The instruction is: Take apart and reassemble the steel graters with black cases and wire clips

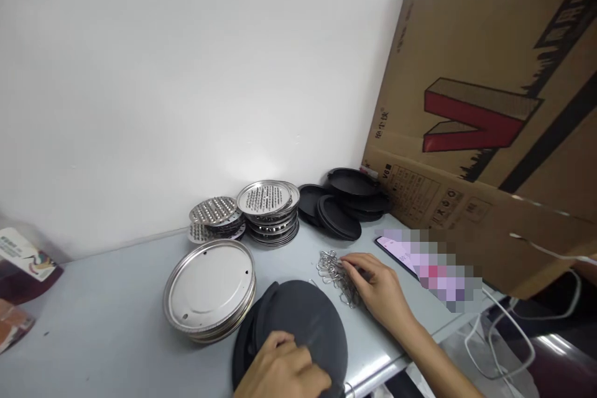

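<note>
My left hand (285, 368) lies over the near part of a dark round plastic disc (310, 317), its fingers curled and closed against it. A second dark disc with a raised rim piece (263, 314) shows beneath, on the left. My right hand (380, 292) reaches to a small heap of bent wire clips (332, 268); thumb and index finger pinch at the clips, partly hiding them. Left of the discs stands a stack of round metal plates (209, 286) with small holes near their rims.
Perforated grater discs (265, 198) and more grater plates (213, 211) are stacked by the wall. Black round trays (338, 217) lie beside them. A phone (401, 252), partly pixelated, lies at right before a large cardboard box (466, 199). White cables (494, 348) hang past the table edge.
</note>
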Motion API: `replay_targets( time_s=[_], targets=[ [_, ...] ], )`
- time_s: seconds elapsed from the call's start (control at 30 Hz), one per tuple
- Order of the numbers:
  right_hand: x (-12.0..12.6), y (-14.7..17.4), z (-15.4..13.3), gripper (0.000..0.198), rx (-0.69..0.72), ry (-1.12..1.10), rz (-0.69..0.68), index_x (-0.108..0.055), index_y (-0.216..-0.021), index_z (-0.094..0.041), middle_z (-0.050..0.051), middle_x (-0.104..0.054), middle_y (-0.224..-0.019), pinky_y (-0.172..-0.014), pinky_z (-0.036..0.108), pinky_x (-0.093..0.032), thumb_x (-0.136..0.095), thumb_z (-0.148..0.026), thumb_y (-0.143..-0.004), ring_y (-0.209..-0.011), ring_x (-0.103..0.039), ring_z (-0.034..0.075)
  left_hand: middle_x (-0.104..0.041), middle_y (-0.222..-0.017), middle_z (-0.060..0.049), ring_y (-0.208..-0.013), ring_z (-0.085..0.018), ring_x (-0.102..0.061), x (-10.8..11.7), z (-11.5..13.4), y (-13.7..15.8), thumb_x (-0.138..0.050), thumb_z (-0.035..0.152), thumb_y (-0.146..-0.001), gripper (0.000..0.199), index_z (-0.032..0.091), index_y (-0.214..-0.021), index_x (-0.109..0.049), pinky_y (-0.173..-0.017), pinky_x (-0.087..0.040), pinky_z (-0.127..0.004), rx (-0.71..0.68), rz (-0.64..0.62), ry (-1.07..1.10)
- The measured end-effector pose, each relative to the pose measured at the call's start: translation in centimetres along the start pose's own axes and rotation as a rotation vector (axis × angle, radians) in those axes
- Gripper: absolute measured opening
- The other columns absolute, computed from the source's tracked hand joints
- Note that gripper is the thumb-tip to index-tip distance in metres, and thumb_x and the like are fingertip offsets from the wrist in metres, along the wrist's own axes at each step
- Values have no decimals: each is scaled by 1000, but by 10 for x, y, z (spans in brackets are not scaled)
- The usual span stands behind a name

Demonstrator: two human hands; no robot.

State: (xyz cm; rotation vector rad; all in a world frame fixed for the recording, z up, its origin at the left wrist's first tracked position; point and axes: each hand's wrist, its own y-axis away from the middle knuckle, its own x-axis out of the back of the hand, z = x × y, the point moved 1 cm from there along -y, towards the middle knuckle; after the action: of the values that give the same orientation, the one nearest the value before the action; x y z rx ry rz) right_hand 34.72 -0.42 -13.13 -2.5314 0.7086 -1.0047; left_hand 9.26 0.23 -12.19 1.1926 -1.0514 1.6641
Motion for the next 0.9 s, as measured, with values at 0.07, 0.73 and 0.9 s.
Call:
replay_targets(
  time_s=[0.07,0.73,0.9],
  targets=[
    [7,0,-9,28,-32,-99,21,-74,-89,-19,11,-73,-97,-85,39,-53,-56,-40,-92,-93,-67,26,-69,-81,-4,-78,-22,-64,30,3,-12,-75,34,-74,23,23,-95,-72,-77,-50,-32,131,35,171],
    [-38,-34,-141,41,61,-769,-897,-60,-130,-27,5,-69,-111,-98,38,-50,-63,-36,-90,-110,-63,23,-71,-108,-2,-102,-24,-64,149,-54,25,-74,34,-77,34,22,-108,-67,-88,-48,-32,540,83,942],
    [-43,-27,-128,34,14,-749,-865,-62,-125,-24,0,-61,-77,-53,21,-51,-55,-38,-95,-57,-59,10,-73,-93,2,-94,-22,-64,132,-42,28,-71,39,-78,24,23,-96,-73,-89,-46,-31,655,163,778]
  ],
)
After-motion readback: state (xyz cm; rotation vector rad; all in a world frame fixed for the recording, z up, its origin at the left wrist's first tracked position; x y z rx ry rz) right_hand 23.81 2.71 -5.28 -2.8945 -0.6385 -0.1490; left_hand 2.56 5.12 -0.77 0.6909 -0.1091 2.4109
